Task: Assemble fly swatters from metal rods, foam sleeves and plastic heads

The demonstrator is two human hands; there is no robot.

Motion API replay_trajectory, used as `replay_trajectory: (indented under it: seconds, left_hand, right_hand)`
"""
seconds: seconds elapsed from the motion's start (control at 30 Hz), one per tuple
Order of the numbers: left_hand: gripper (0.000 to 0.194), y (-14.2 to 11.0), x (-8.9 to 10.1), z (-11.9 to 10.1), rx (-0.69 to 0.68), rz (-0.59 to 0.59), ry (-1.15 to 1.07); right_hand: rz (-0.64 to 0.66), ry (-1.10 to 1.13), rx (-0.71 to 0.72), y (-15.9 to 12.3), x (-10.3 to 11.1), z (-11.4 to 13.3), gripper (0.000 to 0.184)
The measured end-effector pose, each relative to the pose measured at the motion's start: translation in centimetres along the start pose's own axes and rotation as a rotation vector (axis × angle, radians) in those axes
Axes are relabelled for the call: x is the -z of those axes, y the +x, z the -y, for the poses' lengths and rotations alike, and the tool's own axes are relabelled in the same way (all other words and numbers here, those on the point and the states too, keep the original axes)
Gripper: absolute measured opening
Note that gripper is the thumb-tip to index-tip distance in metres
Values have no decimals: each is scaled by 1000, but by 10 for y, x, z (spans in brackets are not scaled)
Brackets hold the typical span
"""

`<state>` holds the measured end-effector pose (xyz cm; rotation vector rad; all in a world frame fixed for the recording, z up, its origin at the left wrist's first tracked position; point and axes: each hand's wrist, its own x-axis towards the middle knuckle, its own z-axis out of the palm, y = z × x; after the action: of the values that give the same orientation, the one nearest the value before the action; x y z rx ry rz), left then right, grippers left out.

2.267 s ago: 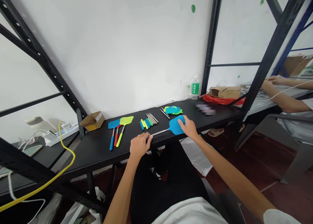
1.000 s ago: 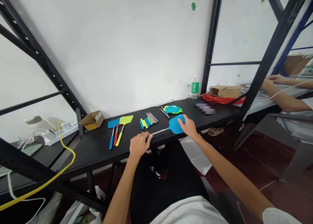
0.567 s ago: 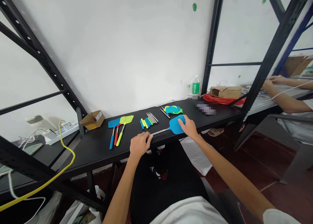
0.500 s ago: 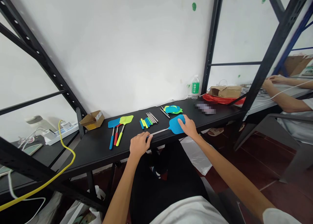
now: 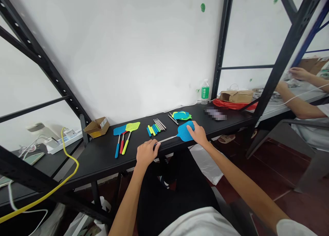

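A blue fly swatter (image 5: pixel 185 131) lies across the front edge of the black table, held between my two hands. My left hand (image 5: pixel 147 153) is closed round its grip end, which the fingers mostly cover. My right hand (image 5: pixel 198 132) pinches the right side of its blue mesh head. Just behind are several coloured handle sleeves (image 5: pixel 153 129), a row of metal rods (image 5: pixel 160 124) and a pile of blue and green swatter heads (image 5: pixel 181 115). To the left lie three whole swatters: a blue one (image 5: pixel 117 149), a red one (image 5: pixel 122 146) and a yellow-green one (image 5: pixel 125 146).
A small open cardboard box (image 5: pixel 97 127) sits at the table's left end. Along the back right are a water bottle (image 5: pixel 205 92), a blurred-out item (image 5: pixel 216 113) and a red bag (image 5: pixel 231 104). A yellow cable (image 5: pixel 74 157) hangs at left. Another person's arm (image 5: pixel 295 98) shows at right.
My hands and the blue swatter stay in the same place. At right, one of the other person's hands has lifted away from their other hand.
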<state>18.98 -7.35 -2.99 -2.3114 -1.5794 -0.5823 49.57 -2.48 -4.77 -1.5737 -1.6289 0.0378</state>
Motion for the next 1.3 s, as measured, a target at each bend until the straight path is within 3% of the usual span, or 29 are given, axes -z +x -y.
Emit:
replay_trajectory:
  seconds: [1.3]
  left_hand:
    - [39, 0, 0, -1, -2, -15, -8]
  right_hand:
    - [-7, -39, 0, 1, -2, -2, 50]
